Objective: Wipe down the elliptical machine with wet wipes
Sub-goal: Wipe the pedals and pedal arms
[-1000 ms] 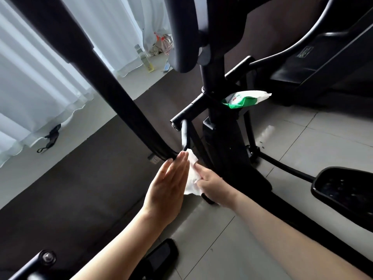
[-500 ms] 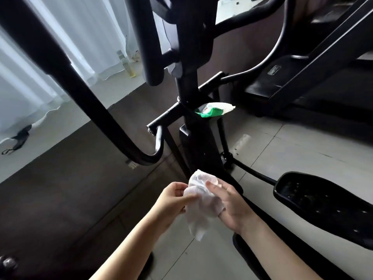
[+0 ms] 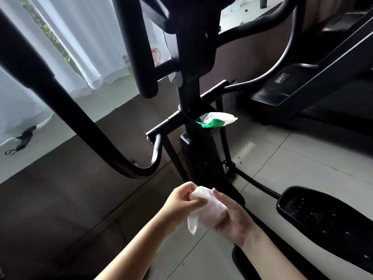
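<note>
On top, left hand (image 3: pixel 182 201) pinches wet wipe (image 3: pixel 205 209); right hand (image 3: pixel 232 218) cups it from below. Ahead, machine post (image 3: pixel 201 158) stands upright, nearer right hand; curved bar (image 3: pixel 80 122) off up-left.

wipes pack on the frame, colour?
Green and white wipes pack, with a small red mark; head view.

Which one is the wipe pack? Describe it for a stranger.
Start at the elliptical's black centre post. Halfway down, beside the crossbar, a soft pack sticks out to its right. It alone is green and white among black parts.
</note>
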